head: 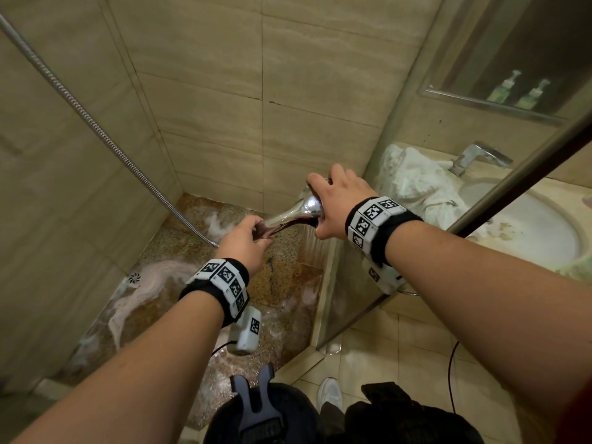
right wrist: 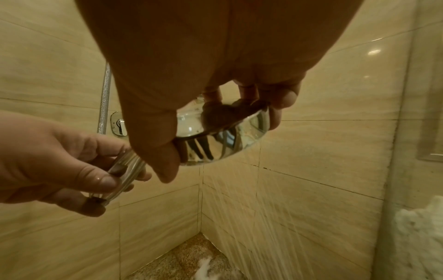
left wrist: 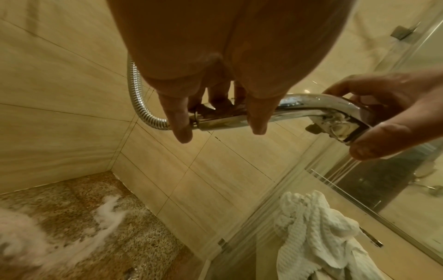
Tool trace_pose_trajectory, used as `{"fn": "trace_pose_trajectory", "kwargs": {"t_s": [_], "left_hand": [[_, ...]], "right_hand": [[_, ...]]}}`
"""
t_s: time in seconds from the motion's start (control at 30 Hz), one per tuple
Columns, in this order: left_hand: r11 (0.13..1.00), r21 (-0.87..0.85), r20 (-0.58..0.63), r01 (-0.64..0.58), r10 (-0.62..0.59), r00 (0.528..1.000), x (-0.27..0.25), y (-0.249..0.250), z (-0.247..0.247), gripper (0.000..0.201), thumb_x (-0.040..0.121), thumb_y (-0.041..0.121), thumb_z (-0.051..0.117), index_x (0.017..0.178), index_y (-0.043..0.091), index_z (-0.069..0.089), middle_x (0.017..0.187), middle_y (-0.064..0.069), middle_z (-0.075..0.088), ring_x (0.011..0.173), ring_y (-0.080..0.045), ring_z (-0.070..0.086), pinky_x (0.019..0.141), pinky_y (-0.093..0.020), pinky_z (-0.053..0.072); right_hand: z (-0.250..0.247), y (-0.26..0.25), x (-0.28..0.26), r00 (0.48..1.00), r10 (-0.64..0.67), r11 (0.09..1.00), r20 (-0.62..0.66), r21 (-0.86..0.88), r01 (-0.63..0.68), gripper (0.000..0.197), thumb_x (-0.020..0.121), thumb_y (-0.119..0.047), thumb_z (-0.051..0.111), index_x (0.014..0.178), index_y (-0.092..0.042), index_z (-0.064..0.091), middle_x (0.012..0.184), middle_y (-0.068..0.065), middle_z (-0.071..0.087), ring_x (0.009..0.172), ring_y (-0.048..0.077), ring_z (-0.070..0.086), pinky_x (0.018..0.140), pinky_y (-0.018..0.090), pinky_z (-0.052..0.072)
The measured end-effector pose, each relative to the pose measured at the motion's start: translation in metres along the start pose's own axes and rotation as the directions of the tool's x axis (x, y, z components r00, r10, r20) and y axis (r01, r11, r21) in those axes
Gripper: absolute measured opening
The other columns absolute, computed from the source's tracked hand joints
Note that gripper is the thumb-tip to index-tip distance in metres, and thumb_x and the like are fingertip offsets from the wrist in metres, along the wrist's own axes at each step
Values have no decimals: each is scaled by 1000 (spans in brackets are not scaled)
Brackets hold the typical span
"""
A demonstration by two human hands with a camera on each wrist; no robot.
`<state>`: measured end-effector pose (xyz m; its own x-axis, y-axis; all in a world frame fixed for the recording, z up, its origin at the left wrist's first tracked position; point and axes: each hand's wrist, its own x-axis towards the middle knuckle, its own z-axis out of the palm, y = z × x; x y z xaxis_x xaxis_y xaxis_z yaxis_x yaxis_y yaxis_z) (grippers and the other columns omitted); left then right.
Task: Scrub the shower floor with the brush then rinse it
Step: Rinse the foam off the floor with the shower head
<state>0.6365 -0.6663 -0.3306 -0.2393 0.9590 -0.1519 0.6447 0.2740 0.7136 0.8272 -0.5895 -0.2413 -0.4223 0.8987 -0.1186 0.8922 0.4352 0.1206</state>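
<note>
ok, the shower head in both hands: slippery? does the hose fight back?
Probably slippery: the shower head is wet polished chrome, which may be why the left hand holds the handle and the right hand the head. The hose is ribbed metal hanging in a curve, so likely flexible, tugging a little. Rigid; would not flop.

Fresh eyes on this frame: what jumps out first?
The chrome shower head, mid-frame, held in both hands: the left hand grips the handle, the right hand clasps the round head, and water streams fall from it toward the far corner. Below, white soap foam swirls across the speckled shower floor near the floor drain. A white towel lies crumpled behind the glass panel, at right.
</note>
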Motion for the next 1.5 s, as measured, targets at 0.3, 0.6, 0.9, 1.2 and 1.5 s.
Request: {"fn": "trace_pose_trajectory", "kwargs": {"t_s": [0.3,0.6,0.9,1.2,1.5], "left_hand": [[1000,6,10,4,-4,1000,0,-7,3,11,100,26,66,105,26,57,90,9,63,74,-6,56,55,-23,36],[1000,25,23,13,-13,1000,1,-13,2,13,100,25,66,106,27,55,90,8,61,73,-5,55,54,-22,35],[999,37,23,14,-15,1000,-3,-17,2,12,100,24,66,104,25,55,88,12,58,74,-2,52,58,-25,35],[999,48,23,23,-25,999,-8,-20,2,13,98,24,68,104,24,57,97,4,63,80,-12,58,68,-32,42],[999,52,41,2,-4,999,-16,-19,0,10,98,19,67,103,20,58,104,1,61,91,-20,59,78,-35,46]], "right_hand": [[5,-6,-4,999,16,1000,33,8,-16,82,63,-51,81,129,-27,38,106,5,34,91,24,39,85,41,49],[11,-10,-3,998,22,999,55,28,-23,82,63,-52,81,129,-27,39,108,5,37,94,25,43,86,41,49],[18,-15,-6,997,27,999,75,37,-30,87,63,-55,80,132,-28,36,107,5,35,97,26,45,87,41,49],[21,-17,-11,997,25,999,75,39,-28,82,64,-54,80,129,-27,37,104,4,33,91,23,40,84,39,48],[24,-19,-18,996,29,997,90,63,-35,82,64,-55,80,128,-28,37,105,4,34,92,23,41,83,39,48]]}}
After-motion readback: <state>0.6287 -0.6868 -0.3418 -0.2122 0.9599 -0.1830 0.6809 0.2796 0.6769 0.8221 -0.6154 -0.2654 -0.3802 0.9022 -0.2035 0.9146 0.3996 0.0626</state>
